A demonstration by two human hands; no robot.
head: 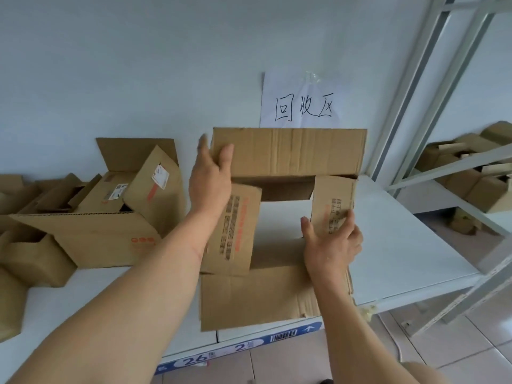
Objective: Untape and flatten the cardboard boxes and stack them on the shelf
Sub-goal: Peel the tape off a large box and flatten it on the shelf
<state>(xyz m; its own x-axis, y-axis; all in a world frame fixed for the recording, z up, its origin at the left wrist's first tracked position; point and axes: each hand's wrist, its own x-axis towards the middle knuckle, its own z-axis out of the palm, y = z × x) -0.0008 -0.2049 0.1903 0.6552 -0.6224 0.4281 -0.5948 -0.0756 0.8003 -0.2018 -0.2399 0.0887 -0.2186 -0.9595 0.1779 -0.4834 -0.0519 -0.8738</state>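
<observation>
Cardboard box (277,167), flaps splayed, sits on the white shelf (401,245); left hand (210,176) grips its far flap, right hand (331,245) pinches the side flap. Opened boxes (105,212) crowd beyond the left fingers.

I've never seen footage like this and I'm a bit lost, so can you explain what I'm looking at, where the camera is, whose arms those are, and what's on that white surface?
There is no machine here. The single picture comes from a camera worn on a person's head, looking forward and down, so the two bare arms are the wearer's own. The left hand grips the top left corner of an opened cardboard box whose flaps are spread out. The right hand holds the box's right flap. The box sits on a white shelf. To the left lie other boxes, still unflattened. A paper sign with handwriting is taped to the wall behind. More cardboard sits on the rack at right.
</observation>
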